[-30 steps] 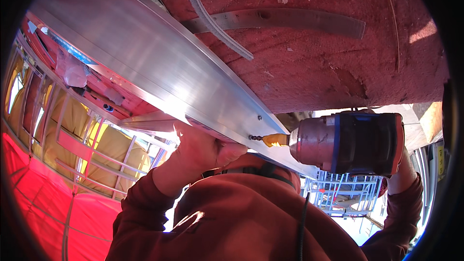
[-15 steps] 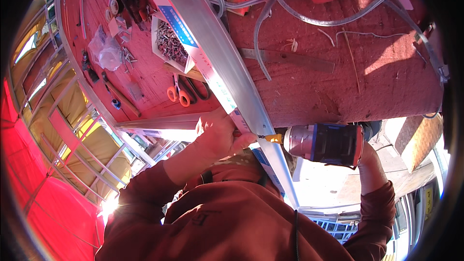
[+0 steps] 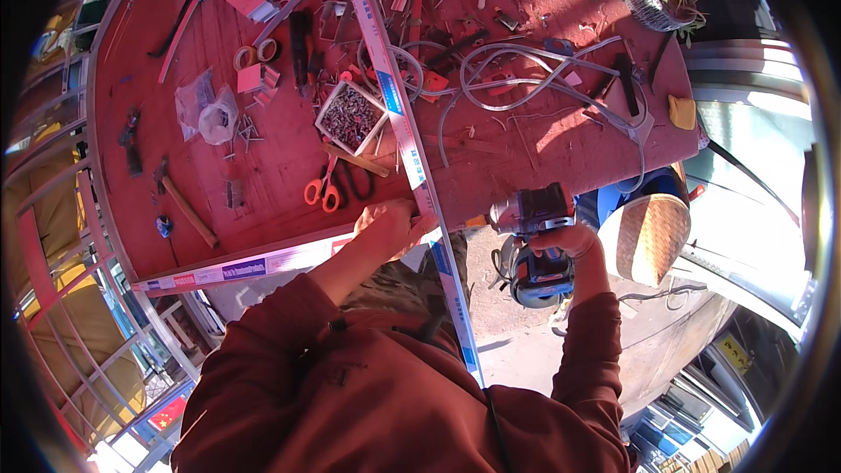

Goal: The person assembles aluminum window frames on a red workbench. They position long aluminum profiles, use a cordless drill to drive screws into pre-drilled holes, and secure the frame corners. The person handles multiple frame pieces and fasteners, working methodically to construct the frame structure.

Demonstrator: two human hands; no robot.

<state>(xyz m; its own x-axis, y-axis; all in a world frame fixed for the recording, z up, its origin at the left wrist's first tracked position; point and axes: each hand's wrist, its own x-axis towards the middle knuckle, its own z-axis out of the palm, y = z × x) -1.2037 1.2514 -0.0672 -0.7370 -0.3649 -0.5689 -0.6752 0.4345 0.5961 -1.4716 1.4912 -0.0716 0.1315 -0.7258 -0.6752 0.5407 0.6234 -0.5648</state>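
A long metal profile [image 3: 405, 136] wrapped in white and blue printed film runs from the far side of the table, past its near edge, to my body. My left hand [image 3: 385, 228] is closed on it near the table edge, thumb and fingertips at its left side. In my right hand [image 3: 565, 239] is a cordless drill [image 3: 530, 210], gripped by the handle, battery downward. Its yellow bit holder [image 3: 476, 222] points left at the profile, on the opposite side from my left hand. The bit's tip is hidden, so I cannot tell whether it touches the metal.
The red table [image 3: 289, 149] holds a box of rivets [image 3: 350, 116], orange-handled scissors [image 3: 321, 192], a hammer [image 3: 188, 210] and looped grey cable [image 3: 526, 57]. Another film-covered profile [image 3: 236, 270] lies along the near edge. A woven hat [image 3: 648, 236] and a potted plant [image 3: 657, 0] are at right.
The view has shifted, showing more table. The profile appears turned, its bare silver face no longer in sight. The drill is tilted differently, with its handle and battery visible.
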